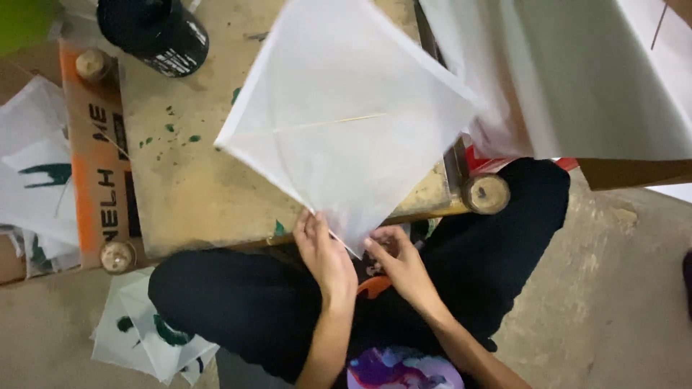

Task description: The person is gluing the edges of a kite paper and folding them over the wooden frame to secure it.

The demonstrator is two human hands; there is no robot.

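A white diamond-shaped paper kite (346,115) with a thin stick spine and cross stick is held over a low wooden work table (187,180). My left hand (322,252) pinches the kite's lower corner from the left. My right hand (398,261) pinches the same corner from the right. I sit cross-legged in black trousers, my knees against the table's near edge.
A black jar (155,29) stands at the table's far left. Green paint spots (169,133) mark the tabletop. A pile of white paper sheets (569,72) lies at upper right. More white kites with green marks lie on the floor at the left (36,166) and lower left (155,335).
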